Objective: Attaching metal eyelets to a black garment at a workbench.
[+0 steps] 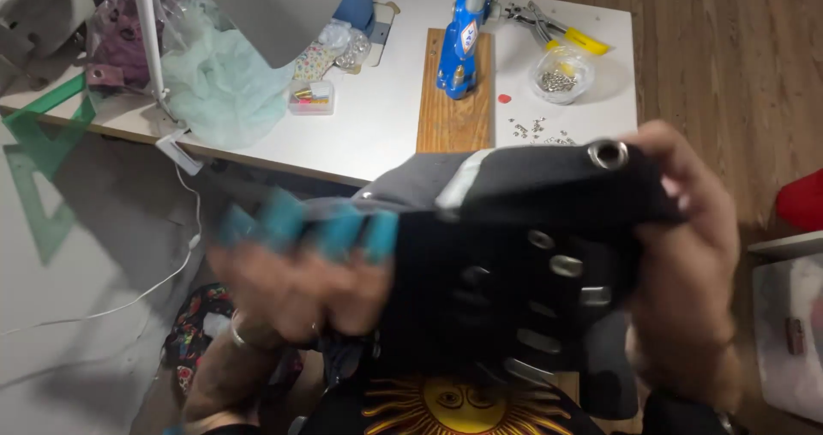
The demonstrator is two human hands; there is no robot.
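The black fabric piece [523,255] sits close under the camera, held up between both hands, in front of and below the white table [386,126]. It is folded into layers, and a row of metal eyelets [566,266] runs down its face; one larger eyelet [609,153] stands at the top right corner.

The right hand [686,264] grips the right edge of the fabric, thumb over the top near the corner eyelet and fingers wrapped behind the cloth. The left hand [300,281] is blurred; its fingers, with teal nails, lie pressed together along the left edge of the fabric. Whether they pinch the edge or only rest on it cannot be told. A ring [240,336] shows on this hand.

The step in hand appears to be inspection or repositioning of the eyeleted piece. The next move likely calls for a steady two-handed hold with the eyelet row kept facing up.

On the table, a blue hand press [459,45] stands on a wooden board [454,114]. To its right sit a clear tub of small metal parts [559,77], loose metal parts [536,129] and pliers with yellow handles [557,28]. Pale green tulle [219,79] lies at the left.
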